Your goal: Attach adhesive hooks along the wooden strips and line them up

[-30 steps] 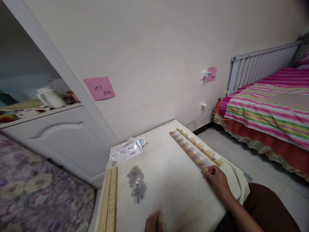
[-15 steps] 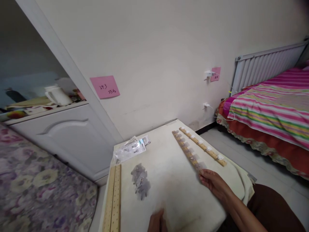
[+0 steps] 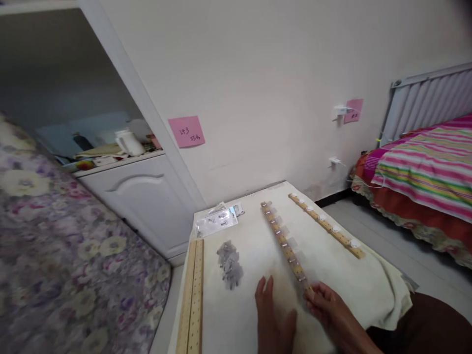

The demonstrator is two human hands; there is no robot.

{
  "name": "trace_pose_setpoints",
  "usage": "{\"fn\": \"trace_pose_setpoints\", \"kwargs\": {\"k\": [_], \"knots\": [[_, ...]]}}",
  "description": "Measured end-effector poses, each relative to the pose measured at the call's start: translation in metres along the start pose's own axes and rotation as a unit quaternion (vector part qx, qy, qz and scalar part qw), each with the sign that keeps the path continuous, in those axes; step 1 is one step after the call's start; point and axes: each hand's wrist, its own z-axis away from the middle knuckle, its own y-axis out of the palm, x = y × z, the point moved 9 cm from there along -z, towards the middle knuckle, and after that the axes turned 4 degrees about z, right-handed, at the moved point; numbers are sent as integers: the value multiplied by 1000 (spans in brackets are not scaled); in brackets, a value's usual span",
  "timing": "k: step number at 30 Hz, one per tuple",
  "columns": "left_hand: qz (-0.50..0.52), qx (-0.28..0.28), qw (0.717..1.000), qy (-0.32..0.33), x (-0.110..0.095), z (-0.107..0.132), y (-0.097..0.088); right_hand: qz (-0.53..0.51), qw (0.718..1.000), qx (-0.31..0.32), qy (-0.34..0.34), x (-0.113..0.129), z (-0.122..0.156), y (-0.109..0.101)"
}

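My right hand (image 3: 328,306) grips the near end of a long wooden strip (image 3: 283,244) that carries several small clear pieces and lies slanted across the white cloth-covered table (image 3: 383,285). My left hand (image 3: 275,319) lies flat on the cloth just left of that end, fingers stretched out, holding nothing. A second wooden strip (image 3: 326,224) with white pieces lies farther right, apart from the first. A small heap of clear plastic bits (image 3: 229,263) sits left of my left hand.
Two perforated wooden strips (image 3: 191,295) lie along the table's left edge. Clear packets (image 3: 217,221) rest at the far edge by the wall. A white cabinet (image 3: 147,201) and flowered bedding (image 3: 55,246) are left; a striped bed (image 3: 431,167) and radiator (image 3: 427,101) are right.
My right hand has dragged the near strip leftward, away from the second strip. My left hand has come up onto the table beside it. The view has swung left.
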Motion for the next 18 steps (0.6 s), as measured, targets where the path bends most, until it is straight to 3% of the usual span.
{"fn": "trace_pose_setpoints", "kwargs": {"k": [3, 6, 12, 18], "knots": [[-48, 46, 997, -27, -29, -3, 13, -5, 999, 45, 6, -25, 8, 21], [-39, 62, 992, -101, -38, -4, 9, 0, 997, 81, 11, -47, 13, 39], [-5, 37, 984, -173, -19, 0, -13, 99, 992, 83, 3, -66, 18, 58], [0, 19, 992, -128, 1, -3, -21, 104, 987, 117, 40, -74, 28, 80]]}}
